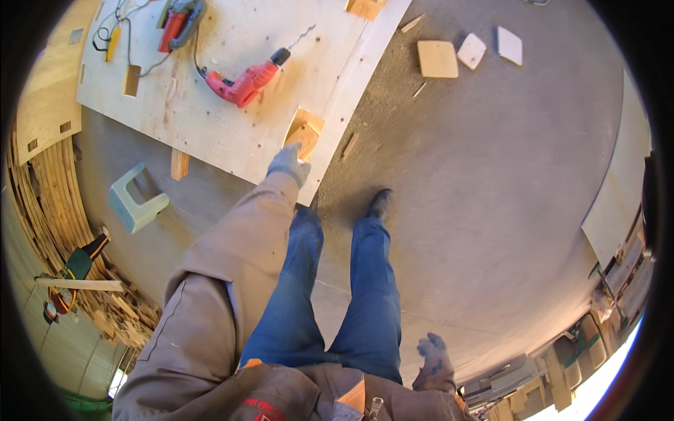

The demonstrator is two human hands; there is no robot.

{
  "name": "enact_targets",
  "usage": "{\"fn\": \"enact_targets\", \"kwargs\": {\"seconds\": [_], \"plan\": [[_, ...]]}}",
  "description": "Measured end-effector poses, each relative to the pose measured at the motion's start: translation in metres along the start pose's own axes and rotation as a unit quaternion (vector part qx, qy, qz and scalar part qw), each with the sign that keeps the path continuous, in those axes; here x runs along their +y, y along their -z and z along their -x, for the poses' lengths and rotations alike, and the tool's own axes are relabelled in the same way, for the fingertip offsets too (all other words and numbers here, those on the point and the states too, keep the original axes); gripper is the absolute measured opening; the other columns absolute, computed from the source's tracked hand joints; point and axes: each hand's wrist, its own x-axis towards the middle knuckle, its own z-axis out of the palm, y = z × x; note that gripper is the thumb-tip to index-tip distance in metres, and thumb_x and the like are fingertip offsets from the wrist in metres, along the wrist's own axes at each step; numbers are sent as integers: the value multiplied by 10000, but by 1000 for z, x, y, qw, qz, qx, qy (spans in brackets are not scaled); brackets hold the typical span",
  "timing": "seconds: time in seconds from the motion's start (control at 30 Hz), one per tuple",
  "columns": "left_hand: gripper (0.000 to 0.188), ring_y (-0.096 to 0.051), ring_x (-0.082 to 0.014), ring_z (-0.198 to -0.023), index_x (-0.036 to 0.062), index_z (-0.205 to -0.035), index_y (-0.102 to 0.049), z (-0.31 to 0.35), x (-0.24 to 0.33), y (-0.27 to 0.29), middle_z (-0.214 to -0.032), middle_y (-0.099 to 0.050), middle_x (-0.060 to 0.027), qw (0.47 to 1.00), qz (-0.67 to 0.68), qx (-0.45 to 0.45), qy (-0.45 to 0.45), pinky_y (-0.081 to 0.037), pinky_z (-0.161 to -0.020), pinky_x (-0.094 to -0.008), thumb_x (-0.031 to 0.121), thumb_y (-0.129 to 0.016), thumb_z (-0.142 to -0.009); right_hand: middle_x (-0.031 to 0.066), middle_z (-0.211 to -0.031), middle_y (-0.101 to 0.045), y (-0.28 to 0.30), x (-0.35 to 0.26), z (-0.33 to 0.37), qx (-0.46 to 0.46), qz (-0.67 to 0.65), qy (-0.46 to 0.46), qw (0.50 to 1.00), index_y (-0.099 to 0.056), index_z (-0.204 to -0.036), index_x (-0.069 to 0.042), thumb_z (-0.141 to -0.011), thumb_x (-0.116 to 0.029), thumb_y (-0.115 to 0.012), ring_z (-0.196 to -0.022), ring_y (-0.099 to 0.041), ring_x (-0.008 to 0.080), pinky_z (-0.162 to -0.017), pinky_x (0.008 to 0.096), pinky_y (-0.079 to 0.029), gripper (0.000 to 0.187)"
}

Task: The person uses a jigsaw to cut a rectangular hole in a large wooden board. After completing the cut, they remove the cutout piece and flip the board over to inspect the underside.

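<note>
My left hand (288,164), in a grey work glove, reaches to the near corner of a pale plywood sheet (189,123). Its curled fingers are at the near edge of a rectangular cutout (307,130), where bare wood shows inside. What they hold, if anything, is hidden. Down at my right side hangs my right hand (434,356), in a stained glove, its fingers loosely apart and nothing in them. On the sheet beyond my left hand lies a red corded power drill (243,84) with a long bit pointing away to the right.
Another red and grey power tool (175,29) lies farther back with its cable, near a yellow-handled tool (113,43). A pale green plastic stool (137,198) stands left on the concrete floor. Three square offcuts (437,59) lie beyond the sheet. Stacked timber (60,189) lines the left.
</note>
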Motion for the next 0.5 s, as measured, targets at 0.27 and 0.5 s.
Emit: {"fn": "enact_targets", "kwargs": {"seconds": [0.27, 0.5], "plan": [[782, -409, -334, -1363, 59, -1441, -394, -103, -25, -64, -1453, -439, -213, 992, -96, -43, 66, -369, -1121, -381, 245, -751, -770, 208, -1055, -674, -49, 12, 7, -42, 32, -94, 994, -505, -1311, 71, -867, -99, -680, -852, -688, 273, -748, 350, -570, 507], [916, -371, -301, -1402, 112, -1485, -307, -134, -18, -83, -1525, -352, -161, 949, -258, -134, 125, -373, -1134, -382, 185, -798, -716, 205, -1002, -689, -88, 41, -44, -55, -24, -66, 996, -517, -1306, 64, -859, -90, -692, -841, -696, 262, -741, 361, -577, 504]]}}
